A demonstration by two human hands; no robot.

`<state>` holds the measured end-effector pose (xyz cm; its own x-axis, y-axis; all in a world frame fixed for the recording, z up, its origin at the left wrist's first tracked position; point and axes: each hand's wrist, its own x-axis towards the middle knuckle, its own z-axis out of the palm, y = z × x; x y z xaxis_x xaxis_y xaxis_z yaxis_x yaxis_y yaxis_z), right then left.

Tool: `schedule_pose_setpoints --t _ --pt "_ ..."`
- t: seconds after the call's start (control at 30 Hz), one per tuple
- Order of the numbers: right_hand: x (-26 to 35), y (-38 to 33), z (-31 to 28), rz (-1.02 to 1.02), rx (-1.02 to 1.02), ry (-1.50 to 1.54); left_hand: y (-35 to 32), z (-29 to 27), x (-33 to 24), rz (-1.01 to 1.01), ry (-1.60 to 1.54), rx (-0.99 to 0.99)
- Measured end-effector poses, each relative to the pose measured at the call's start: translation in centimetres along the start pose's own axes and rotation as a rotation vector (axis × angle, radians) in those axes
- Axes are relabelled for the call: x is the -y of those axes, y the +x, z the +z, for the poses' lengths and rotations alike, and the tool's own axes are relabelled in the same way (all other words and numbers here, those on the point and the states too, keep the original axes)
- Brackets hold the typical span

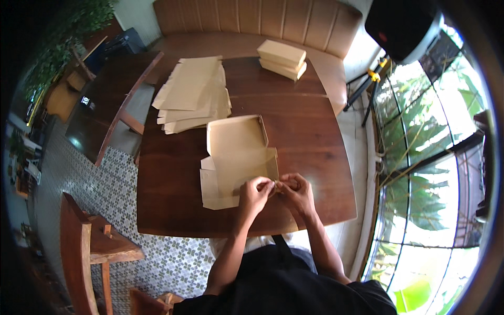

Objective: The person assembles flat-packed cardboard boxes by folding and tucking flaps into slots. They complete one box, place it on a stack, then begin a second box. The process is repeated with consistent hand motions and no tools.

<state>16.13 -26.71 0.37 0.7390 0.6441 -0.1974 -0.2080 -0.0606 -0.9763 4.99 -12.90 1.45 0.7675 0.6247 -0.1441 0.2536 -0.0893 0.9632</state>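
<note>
A brown cardboard box (239,164) lies partly folded on the dark wooden table (310,157), its far lid section with raised walls and its near part mostly flat. At its near right corner, my left hand (255,193) and my right hand (297,192) meet, fingertips pinched together on the cardboard edge. My fingers cover the corner flap between them. Beyond the box to the left lies a stack of flat cardboard blanks (191,86). Two folded boxes (282,54) sit one on the other at the far right of the table.
A brown padded bench (252,23) runs behind the table. Another dark table (113,100) stands to the left, with a wooden chair (79,247) nearer me. At the right are a black device on a tripod (401,31) and a gridded window (420,199).
</note>
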Motion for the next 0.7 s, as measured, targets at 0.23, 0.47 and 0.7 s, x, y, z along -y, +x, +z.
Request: schedule_pose_setpoints --t 0.23,0.47,0.7 --pt "1.8 0.3 -0.4 0.05 0.026 -0.21 1.5 -0.3 -1.8 0.08 0.212 0.076" --pt "2.3 0.1 -0.8 0.028 0.013 -0.224 2.8 -0.5 -2.0 0.038 0.314 0.26" --pt "3.4 -0.3 0.2 -0.107 -0.12 -0.627 1.9 -2.9 -1.6 0.209 0.13 0.315"
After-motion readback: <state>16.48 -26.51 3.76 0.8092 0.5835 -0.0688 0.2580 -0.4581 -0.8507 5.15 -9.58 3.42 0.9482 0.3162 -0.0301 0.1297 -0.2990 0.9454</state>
